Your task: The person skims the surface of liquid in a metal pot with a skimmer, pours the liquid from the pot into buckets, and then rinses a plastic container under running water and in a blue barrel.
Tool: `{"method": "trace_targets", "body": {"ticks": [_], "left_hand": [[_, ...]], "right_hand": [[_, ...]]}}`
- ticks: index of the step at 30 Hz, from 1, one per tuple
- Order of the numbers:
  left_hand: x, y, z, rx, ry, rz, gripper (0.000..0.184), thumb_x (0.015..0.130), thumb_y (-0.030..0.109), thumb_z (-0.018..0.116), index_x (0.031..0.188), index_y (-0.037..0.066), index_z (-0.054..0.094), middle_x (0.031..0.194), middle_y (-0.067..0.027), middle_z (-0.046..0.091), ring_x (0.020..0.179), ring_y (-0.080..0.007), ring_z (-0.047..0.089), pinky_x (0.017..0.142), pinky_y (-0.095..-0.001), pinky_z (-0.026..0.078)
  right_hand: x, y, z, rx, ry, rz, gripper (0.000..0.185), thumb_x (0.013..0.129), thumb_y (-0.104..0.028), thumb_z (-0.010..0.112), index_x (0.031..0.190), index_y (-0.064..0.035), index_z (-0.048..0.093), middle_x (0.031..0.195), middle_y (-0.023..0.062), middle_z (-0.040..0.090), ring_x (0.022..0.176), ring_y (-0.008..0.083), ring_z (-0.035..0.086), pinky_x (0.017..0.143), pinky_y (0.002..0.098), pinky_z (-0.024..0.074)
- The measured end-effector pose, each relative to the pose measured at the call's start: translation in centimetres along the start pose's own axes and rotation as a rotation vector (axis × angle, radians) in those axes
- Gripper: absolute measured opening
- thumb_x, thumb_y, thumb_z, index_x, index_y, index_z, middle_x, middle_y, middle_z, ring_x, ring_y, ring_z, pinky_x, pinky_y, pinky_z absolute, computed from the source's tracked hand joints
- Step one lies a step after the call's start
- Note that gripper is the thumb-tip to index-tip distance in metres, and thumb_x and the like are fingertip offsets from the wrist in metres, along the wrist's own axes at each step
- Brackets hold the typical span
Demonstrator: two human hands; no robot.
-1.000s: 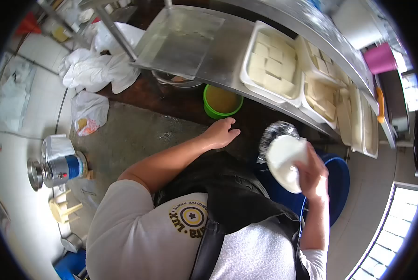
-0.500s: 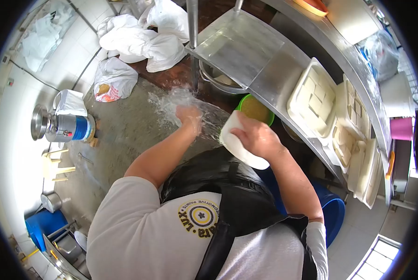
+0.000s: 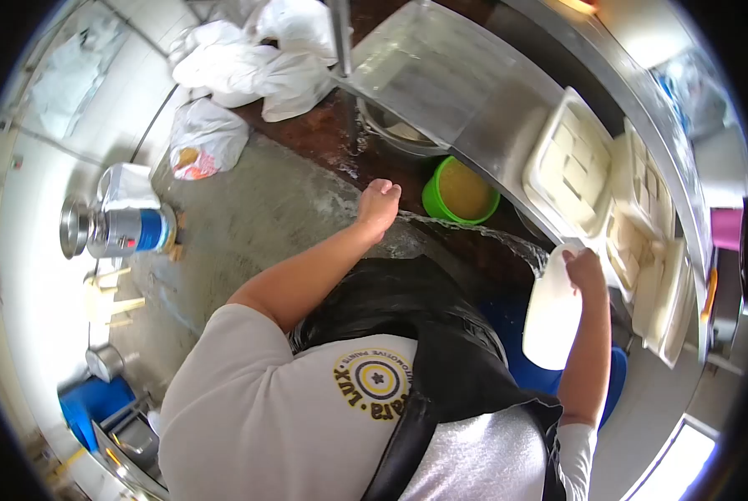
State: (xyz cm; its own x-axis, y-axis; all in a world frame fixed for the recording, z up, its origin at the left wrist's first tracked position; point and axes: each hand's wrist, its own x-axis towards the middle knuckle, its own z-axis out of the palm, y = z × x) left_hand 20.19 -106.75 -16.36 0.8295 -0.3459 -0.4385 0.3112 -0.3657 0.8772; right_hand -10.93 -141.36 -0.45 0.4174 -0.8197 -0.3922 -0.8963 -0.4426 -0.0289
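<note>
My right hand (image 3: 585, 271) grips the rim of a white plastic container (image 3: 552, 321), held tilted above a blue barrel (image 3: 507, 313) at my right side. A thin stream of water (image 3: 491, 232) trails through the air from near the container's mouth toward my left hand. That left hand (image 3: 380, 209) is raised in front of my black apron (image 3: 382, 292), its fingers curled into a fist with nothing visible in them. Just beyond stands a green bucket (image 3: 431, 200) with a yellowish content.
A metal shelf (image 3: 441, 75) runs along the right, bearing white trays (image 3: 541, 188) of pale blocks. Below it sits a metal pot (image 3: 407, 146). White bags (image 3: 273, 71) lie on the floor ahead. A steel machine (image 3: 119, 232) and a cream stool (image 3: 111, 296) stand at left.
The container in my right hand has swung right and back over the blue barrel. My left hand has moved up and right, and the large splash around it is gone.
</note>
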Motion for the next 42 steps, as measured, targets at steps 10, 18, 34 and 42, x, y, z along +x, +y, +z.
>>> {"method": "trace_targets", "body": {"ticks": [10,18,34,42], "left_hand": [[-3.5,1.4,4.0,0.006,-0.28,-0.068,0.031,0.103,0.03,0.064,0.124,0.007,0.063,0.113,-0.0045,0.067,0.097,-0.0185,0.068,0.072,-0.0309,0.055],[-4.7,2.3,8.6,0.206,-0.381,-0.065,0.025,0.103,0.03,0.061,0.117,0.009,0.065,0.106,-0.001,0.067,0.091,-0.0131,0.065,0.07,-0.028,0.05],[-17.3,11.8,23.6,0.548,-0.93,0.417,0.023,0.104,0.017,0.062,0.118,0.0,0.067,0.091,-0.0052,0.07,0.078,-0.0119,0.068,0.067,-0.0277,0.056],[-20.5,13.4,28.9,0.614,-1.073,0.567,0.02,0.101,0.014,0.066,0.113,-0.003,0.067,0.089,-0.0062,0.07,0.078,-0.0136,0.067,0.075,-0.0298,0.055]], "right_hand": [[-13.7,21.3,-9.8,0.014,0.056,0.636,0.055,0.098,-0.046,0.06,0.102,0.008,0.073,0.107,0.0309,0.071,0.098,0.042,0.072,0.087,0.0484,0.0572],[-22.7,34.6,3.6,0.098,0.469,0.693,0.044,0.088,-0.033,0.078,0.111,-0.0003,0.062,0.103,0.0294,0.071,0.101,0.0451,0.069,0.086,0.0517,0.0559],[-15.3,43.5,31.7,0.168,-0.347,0.726,0.055,0.086,-0.04,0.066,0.129,-0.0061,0.07,0.141,0.0227,0.061,0.125,0.0445,0.062,0.109,0.0782,0.0296],[-15.3,43.5,30.5,0.597,0.118,0.738,0.056,0.086,-0.044,0.07,0.123,-0.0015,0.069,0.125,0.0259,0.068,0.117,0.0405,0.066,0.1,0.0446,0.0534]]}}
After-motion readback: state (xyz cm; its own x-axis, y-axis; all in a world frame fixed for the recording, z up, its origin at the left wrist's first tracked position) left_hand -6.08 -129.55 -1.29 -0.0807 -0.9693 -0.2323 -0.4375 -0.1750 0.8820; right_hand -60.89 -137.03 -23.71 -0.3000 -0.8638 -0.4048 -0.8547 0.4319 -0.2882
